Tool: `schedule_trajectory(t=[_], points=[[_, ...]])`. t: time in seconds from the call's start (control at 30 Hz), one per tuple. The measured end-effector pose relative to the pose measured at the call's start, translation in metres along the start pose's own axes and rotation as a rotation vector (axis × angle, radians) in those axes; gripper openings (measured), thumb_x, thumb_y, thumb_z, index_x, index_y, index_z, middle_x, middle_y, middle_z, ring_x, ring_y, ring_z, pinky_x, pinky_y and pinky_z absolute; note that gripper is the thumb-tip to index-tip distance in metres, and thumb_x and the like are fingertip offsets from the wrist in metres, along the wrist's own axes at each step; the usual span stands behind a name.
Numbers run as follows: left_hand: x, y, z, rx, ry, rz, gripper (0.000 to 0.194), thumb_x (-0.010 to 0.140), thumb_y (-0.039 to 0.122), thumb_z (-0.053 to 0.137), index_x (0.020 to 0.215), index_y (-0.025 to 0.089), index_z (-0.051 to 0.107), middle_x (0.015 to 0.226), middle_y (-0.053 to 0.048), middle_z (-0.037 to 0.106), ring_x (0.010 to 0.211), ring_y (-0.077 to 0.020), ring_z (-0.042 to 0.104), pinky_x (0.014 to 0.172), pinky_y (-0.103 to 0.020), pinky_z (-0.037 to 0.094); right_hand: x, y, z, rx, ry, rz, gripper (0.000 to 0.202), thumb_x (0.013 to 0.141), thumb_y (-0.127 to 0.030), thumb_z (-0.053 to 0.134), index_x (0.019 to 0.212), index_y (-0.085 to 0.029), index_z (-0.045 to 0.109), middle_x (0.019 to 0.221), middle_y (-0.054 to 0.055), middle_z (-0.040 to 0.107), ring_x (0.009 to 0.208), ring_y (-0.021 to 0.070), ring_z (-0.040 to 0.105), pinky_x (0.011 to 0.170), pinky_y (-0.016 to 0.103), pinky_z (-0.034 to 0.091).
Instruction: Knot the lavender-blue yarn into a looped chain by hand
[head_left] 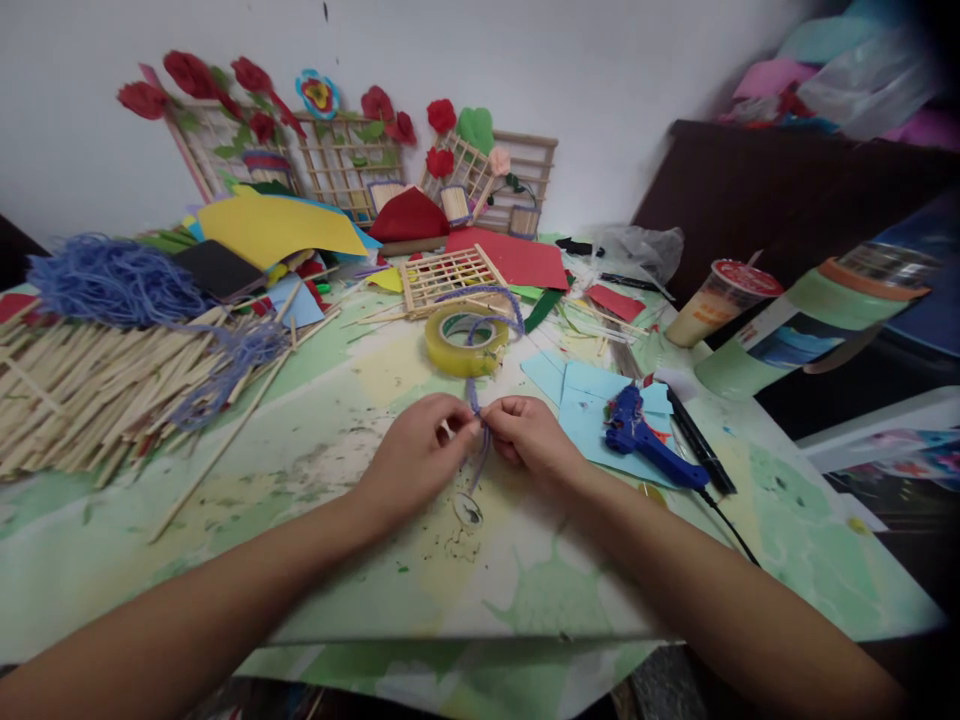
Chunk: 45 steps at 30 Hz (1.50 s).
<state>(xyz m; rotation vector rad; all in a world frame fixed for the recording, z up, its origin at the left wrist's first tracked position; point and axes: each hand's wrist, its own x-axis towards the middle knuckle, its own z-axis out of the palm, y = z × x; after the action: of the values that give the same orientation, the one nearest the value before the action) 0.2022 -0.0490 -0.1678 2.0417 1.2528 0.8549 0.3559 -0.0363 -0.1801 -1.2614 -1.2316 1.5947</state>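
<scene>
Over the table's middle, my left hand (420,440) and my right hand (534,432) meet fingertip to fingertip. Both are closed in a pinch on a purple yarn braid (517,312), and its loose strands hang below the fingers. From the hands the braid runs away through the hole of a yellow tape roll (442,350), then curls behind it beside a small wooden stick lattice (454,278). What exactly each fingertip grips is partly hidden.
Left lie a heap of wooden sticks (97,400) and purple yarn (112,280). A blue glue gun (649,445) with a cord rests on light blue paper (581,400) at right. A drink cup (712,305) and a green bottle (795,325) stand farther right. Stick frames with paper flowers (341,155) line the wall.
</scene>
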Motion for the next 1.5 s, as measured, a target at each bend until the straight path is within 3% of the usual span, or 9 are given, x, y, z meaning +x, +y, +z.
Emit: schedule_trajectory(t=[0.17, 0.33, 0.47, 0.57, 0.67, 0.93, 1.07, 1.23, 1.5], points=[[0.014, -0.013, 0.003, -0.678, -0.096, -0.410, 0.023, 0.077, 0.032, 0.054, 0.092, 0.015, 0.053, 0.080, -0.003, 0.058, 0.071, -0.0131, 0.055, 0.066, -0.027, 0.043, 0.000, -0.001, -0.001, -0.036, -0.076, -0.008, 0.028, 0.074, -0.033, 0.053, 0.054, -0.017, 0.042, 0.034, -0.008, 0.035, 0.030, 0.0032, 0.024, 0.034, 0.020, 0.013], [0.011, -0.010, 0.000, -1.002, -0.289, -0.557, 0.015, 0.073, 0.024, 0.060, 0.080, 0.013, 0.052, 0.069, 0.000, 0.053, 0.050, -0.0031, 0.043, 0.046, -0.016, 0.030, 0.002, 0.000, -0.002, -0.029, -0.127, 0.001, 0.025, 0.075, -0.034, 0.052, 0.057, -0.017, 0.046, 0.036, -0.007, 0.037, 0.030, 0.0039, 0.025, 0.033, 0.020, 0.014], [0.010, -0.011, -0.002, -0.902, -0.317, -0.577, 0.015, 0.072, 0.026, 0.060, 0.080, 0.015, 0.054, 0.058, 0.005, 0.046, 0.039, -0.0011, 0.024, 0.038, -0.017, 0.012, 0.002, -0.001, -0.004, -0.010, -0.152, 0.023, 0.029, 0.073, -0.034, 0.055, 0.054, -0.018, 0.040, 0.037, -0.008, 0.036, 0.031, 0.0039, 0.027, 0.033, 0.020, 0.014], [0.013, -0.017, -0.003, -0.682, -0.286, -0.499, 0.015, 0.073, 0.028, 0.057, 0.080, 0.015, 0.060, 0.053, 0.004, 0.049, 0.041, -0.0043, 0.033, 0.040, -0.018, 0.022, 0.000, -0.003, -0.004, -0.006, -0.201, 0.050, 0.030, 0.073, -0.034, 0.055, 0.054, -0.018, 0.039, 0.038, -0.008, 0.036, 0.031, 0.0037, 0.027, 0.034, 0.020, 0.015], [0.014, -0.019, -0.006, -0.444, -0.270, -0.330, 0.016, 0.071, 0.026, 0.055, 0.076, 0.014, 0.064, 0.068, -0.002, 0.062, 0.062, -0.0119, 0.053, 0.057, -0.022, 0.038, -0.002, -0.002, -0.004, -0.041, -0.216, 0.052, 0.028, 0.074, -0.033, 0.053, 0.054, -0.018, 0.041, 0.039, -0.007, 0.037, 0.031, 0.0040, 0.027, 0.034, 0.020, 0.015], [0.010, -0.003, -0.011, 0.029, -0.274, -0.095, 0.021, 0.071, 0.020, 0.043, 0.072, 0.016, 0.065, 0.075, -0.002, 0.065, 0.070, -0.0156, 0.055, 0.066, -0.025, 0.039, -0.006, 0.003, 0.002, -0.352, -0.079, -0.080, 0.014, 0.071, -0.022, 0.046, 0.057, -0.016, 0.047, 0.041, -0.007, 0.037, 0.038, 0.0052, 0.030, 0.040, 0.020, 0.021], [0.009, -0.002, -0.012, 0.037, -0.244, -0.059, 0.023, 0.073, 0.020, 0.040, 0.067, 0.016, 0.062, 0.070, -0.002, 0.062, 0.068, -0.0150, 0.052, 0.064, -0.024, 0.037, -0.005, 0.002, 0.003, -0.452, -0.057, -0.152, 0.014, 0.069, -0.019, 0.044, 0.056, -0.016, 0.047, 0.044, -0.005, 0.037, 0.042, 0.0059, 0.031, 0.043, 0.020, 0.022], [0.011, -0.009, -0.010, -0.067, -0.226, -0.155, 0.035, 0.079, 0.036, 0.039, 0.056, 0.015, 0.056, 0.052, 0.002, 0.045, 0.052, -0.0110, 0.039, 0.049, -0.023, 0.028, -0.005, 0.004, 0.003, -0.511, -0.059, -0.191, 0.017, 0.072, -0.021, 0.044, 0.056, -0.016, 0.046, 0.046, -0.004, 0.037, 0.045, 0.0067, 0.031, 0.046, 0.021, 0.024], [0.015, -0.021, -0.006, -0.244, -0.223, -0.276, 0.025, 0.071, 0.035, 0.054, 0.071, 0.014, 0.069, 0.057, -0.001, 0.055, 0.052, -0.0098, 0.042, 0.047, -0.021, 0.031, -0.004, 0.005, -0.002, -0.607, -0.067, -0.226, 0.020, 0.075, -0.026, 0.045, 0.058, -0.015, 0.049, 0.049, -0.003, 0.040, 0.048, 0.0079, 0.034, 0.048, 0.022, 0.024]])
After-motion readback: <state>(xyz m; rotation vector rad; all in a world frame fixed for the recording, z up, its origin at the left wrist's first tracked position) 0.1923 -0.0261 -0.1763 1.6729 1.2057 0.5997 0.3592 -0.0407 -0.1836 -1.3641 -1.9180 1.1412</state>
